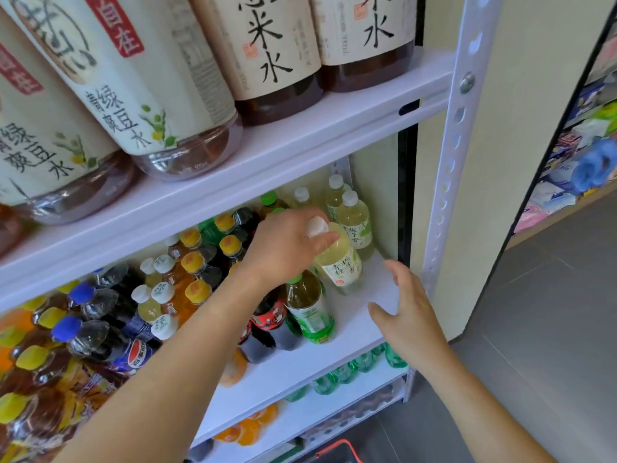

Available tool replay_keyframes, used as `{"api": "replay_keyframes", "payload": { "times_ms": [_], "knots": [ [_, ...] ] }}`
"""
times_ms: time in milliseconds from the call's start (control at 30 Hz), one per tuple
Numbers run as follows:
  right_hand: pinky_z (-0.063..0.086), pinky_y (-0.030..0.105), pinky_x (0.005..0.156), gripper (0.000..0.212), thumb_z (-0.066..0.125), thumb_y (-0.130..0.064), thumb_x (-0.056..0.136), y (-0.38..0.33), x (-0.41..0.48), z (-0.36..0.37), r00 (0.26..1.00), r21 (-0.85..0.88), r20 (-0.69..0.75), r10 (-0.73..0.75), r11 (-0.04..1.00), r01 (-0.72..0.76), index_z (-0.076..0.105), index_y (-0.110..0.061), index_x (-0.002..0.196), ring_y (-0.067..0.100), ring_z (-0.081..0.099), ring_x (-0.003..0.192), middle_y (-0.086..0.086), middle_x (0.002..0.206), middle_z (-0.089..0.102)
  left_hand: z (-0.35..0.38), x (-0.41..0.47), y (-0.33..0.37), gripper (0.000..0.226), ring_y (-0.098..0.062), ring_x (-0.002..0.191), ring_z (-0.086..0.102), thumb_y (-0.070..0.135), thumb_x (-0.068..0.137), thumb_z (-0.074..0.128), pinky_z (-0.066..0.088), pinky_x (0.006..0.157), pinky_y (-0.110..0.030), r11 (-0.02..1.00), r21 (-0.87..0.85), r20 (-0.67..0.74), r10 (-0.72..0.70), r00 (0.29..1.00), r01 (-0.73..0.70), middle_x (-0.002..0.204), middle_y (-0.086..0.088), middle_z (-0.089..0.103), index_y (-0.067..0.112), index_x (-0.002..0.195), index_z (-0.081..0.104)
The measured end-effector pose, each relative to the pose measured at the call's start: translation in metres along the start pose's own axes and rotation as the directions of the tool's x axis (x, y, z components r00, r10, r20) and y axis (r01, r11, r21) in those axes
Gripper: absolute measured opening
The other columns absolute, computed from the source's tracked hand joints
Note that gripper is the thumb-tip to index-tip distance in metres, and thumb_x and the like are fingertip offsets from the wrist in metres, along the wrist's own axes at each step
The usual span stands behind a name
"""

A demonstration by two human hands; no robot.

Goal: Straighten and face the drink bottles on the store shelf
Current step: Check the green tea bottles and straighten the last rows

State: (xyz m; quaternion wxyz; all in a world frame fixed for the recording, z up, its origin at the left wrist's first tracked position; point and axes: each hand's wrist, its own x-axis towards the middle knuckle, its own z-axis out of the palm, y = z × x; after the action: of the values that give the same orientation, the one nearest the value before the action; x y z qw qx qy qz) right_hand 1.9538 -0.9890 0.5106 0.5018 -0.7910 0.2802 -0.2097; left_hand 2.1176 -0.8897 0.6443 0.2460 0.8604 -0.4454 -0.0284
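Observation:
My left hand (287, 243) grips the neck of a pale yellow bottle with a white cap (339, 262), which stands tilted on the white middle shelf (364, 302) near its right end. Behind it stand two more pale bottles (354, 218) of the same kind. In front stands a green-label tea bottle (310, 309) beside a dark cola bottle (273, 325). My right hand (407, 312) hovers open over the shelf's bare right front corner, fingers spread, holding nothing.
Large tea bottles (160, 81) fill the upper shelf. Orange-capped, blue-capped and yellow-capped bottles (100, 312) crowd the middle shelf's left. Green bottles (347, 372) sit on the shelf below. A perforated white upright (447, 182) bounds the right side; grey floor lies beyond.

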Motion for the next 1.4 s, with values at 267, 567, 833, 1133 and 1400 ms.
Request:
{"api": "replay_keyframes", "payload": {
  "times_ms": [267,567,833,1133,1400],
  "knots": [
    [0.045,0.032,0.088,0.059,0.069,-0.011,0.080,-0.019,0.107,0.015,0.982,0.100,-0.186,-0.010,0.995,0.029,0.045,-0.014,0.134,0.027,0.055,0.115,0.008,0.128,0.055,0.037,0.085,-0.026,0.030,-0.025,0.099,0.062,0.036,0.088,0.070,0.035,0.072,-0.026,0.932,0.362,0.140,-0.056,0.989,0.001,0.106,-0.007,0.068,0.017,0.111,0.067],
    [0.048,0.041,0.090,0.078,0.077,-0.031,0.078,-0.003,0.168,0.042,0.991,0.102,-0.118,0.066,0.993,-0.054,0.034,-0.014,0.141,0.036,0.055,0.117,0.014,0.129,0.057,0.061,0.116,-0.044,0.020,-0.026,0.096,0.063,0.022,0.091,0.067,0.035,0.070,-0.029,0.836,0.543,0.184,-0.032,0.982,-0.074,0.094,-0.009,0.065,0.006,0.104,0.065],
    [0.045,0.033,0.073,0.067,0.076,-0.023,0.078,0.008,0.181,0.051,0.977,0.073,-0.192,0.087,0.995,-0.074,0.037,-0.013,0.132,0.036,0.060,0.105,0.014,0.120,0.061,0.064,0.117,-0.043,0.010,-0.015,0.068,0.043,0.016,0.095,0.060,0.033,0.061,-0.025,0.763,0.634,0.227,-0.031,0.973,-0.124,0.063,0.007,0.036,0.007,0.094,0.064],
    [0.051,0.042,0.083,0.061,0.078,-0.001,0.071,0.000,0.112,0.046,0.953,0.118,-0.300,-0.030,0.991,0.069,0.048,-0.016,0.122,0.028,0.059,0.105,0.002,0.113,0.060,0.055,0.123,-0.034,0.024,-0.019,0.097,0.062,0.020,0.094,0.062,0.037,0.072,-0.022,0.794,0.606,0.259,-0.139,0.956,-0.049,0.106,-0.003,0.066,0.013,0.117,0.065],
    [0.049,0.025,0.089,0.069,0.082,-0.017,0.075,-0.031,0.024,0.020,0.966,0.366,-0.258,0.012,0.927,0.086,0.046,-0.034,0.132,0.004,0.058,0.107,-0.015,0.118,0.060,0.031,0.052,0.000,0.035,-0.015,0.113,0.062,0.037,0.099,0.054,0.046,0.097,-0.028,0.996,-0.060,0.171,-0.049,0.984,0.060,0.124,0.001,0.067,0.023,0.128,0.064]
  ]
}}
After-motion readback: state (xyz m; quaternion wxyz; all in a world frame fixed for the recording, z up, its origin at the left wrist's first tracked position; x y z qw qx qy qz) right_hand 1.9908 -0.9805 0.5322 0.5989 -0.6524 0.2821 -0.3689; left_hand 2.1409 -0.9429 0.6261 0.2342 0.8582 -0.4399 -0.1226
